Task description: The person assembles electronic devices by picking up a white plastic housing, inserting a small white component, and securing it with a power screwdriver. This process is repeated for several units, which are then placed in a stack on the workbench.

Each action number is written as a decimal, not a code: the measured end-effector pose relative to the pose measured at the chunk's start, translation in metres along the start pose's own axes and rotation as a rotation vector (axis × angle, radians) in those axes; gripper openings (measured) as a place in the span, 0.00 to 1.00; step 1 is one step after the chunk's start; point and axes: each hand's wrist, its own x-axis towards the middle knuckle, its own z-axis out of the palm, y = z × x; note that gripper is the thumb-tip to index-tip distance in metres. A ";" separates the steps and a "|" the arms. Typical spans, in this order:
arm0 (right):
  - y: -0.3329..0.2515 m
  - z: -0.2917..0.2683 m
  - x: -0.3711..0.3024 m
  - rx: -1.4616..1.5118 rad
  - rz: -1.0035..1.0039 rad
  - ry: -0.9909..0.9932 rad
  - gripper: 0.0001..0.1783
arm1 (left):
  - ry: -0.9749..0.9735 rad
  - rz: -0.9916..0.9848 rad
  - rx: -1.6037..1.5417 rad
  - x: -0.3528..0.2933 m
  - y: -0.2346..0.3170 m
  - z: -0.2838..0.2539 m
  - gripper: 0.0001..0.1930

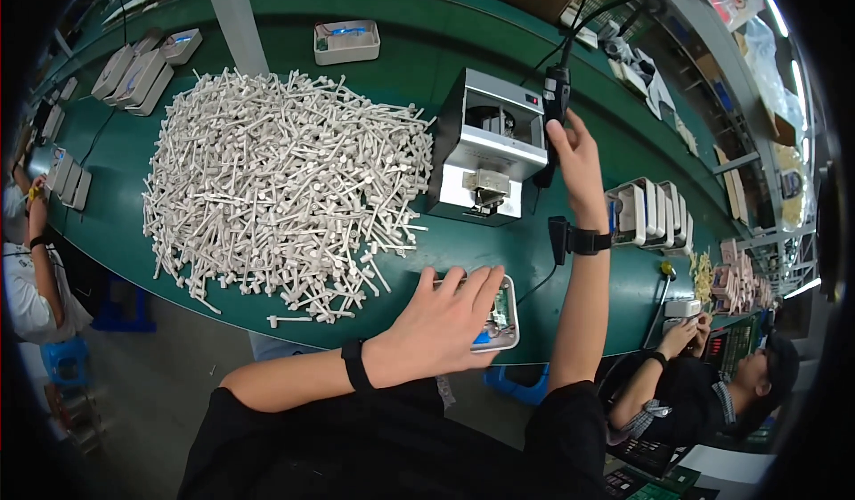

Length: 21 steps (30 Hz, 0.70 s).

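My left hand (436,326) spans a small white plastic housing (508,344) at the table's near edge, fingers over its far side and thumb by its near side. A green circuit board (500,305) and a bit of blue show inside; my hand hides the rest. Upright beside a silver-and-black screw feeder (492,150) hangs a black electric screwdriver (557,90). My right hand (577,162) is closed around its lower body. The screwdriver's tip is hard to make out. A black strap with a clip (583,241) circles my right wrist.
A large heap of white T-shaped plastic pieces (285,188) covers the green table's left part. Another housing (346,43) stands at the back. More housings stand in a row (650,215) at right and in stacks (134,77) at left. Co-workers sit on both sides.
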 end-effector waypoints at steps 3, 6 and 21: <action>0.018 -0.007 0.006 0.343 0.197 -0.146 0.28 | 0.083 0.057 0.208 0.004 -0.004 0.016 0.49; -0.002 0.001 -0.016 0.393 0.095 -0.099 0.21 | 0.137 0.027 0.291 0.001 -0.017 0.019 0.47; -0.115 0.060 -0.080 0.693 -0.449 0.191 0.15 | 0.083 -0.154 0.203 0.005 -0.026 0.004 0.48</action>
